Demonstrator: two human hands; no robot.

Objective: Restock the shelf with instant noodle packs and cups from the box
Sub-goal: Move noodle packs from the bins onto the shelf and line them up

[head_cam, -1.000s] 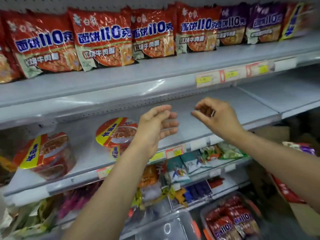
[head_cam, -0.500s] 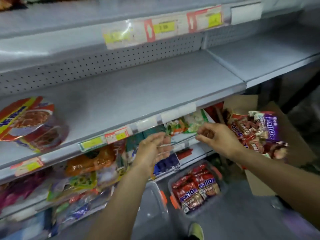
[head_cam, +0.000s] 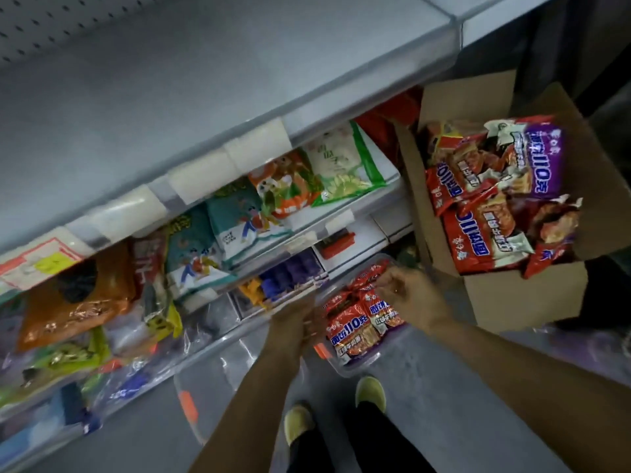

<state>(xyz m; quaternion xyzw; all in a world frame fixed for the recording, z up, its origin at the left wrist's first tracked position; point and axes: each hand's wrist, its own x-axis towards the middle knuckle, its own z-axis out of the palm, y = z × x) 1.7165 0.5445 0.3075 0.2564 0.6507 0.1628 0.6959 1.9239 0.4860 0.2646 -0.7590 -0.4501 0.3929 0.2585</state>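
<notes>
Instant noodle packs [head_cam: 355, 331] in red wrappers lie in a clear plastic bin [head_cam: 368, 367] on the floor, directly under both hands; their long axes run roughly from the lower left to the upper right of the view, and the printed blue lettering reads along that axis. The right hand [head_cam: 411, 297] hangs over the upper end of these packs with its fingers curled inward and the fingertips close together; whether it pinches a pack edge cannot be told from the blurred view. The left hand [head_cam: 295, 319] is just beside the bin's left edge with its fingers extended downward and loosely together, holding nothing visible. Both bare forearms reach in from the bottom of the view. To the right of the right hand stands an open cardboard box [head_cam: 522, 298] on the floor, filled with more packs: red ones [head_cam: 478, 240] lying flat with the long axis running up and down the view, and a purple one [head_cam: 543, 158] on top, also lengthwise up and down. Above the hands, the grey shelf [head_cam: 205, 107] is bare along its visible deck, with price tags [head_cam: 44, 261] on its front lip. The lower shelves hold assorted snack bags [head_cam: 286, 182]. Two yellow-green shoes [head_cam: 370, 392] stand on the grey floor below.
</notes>
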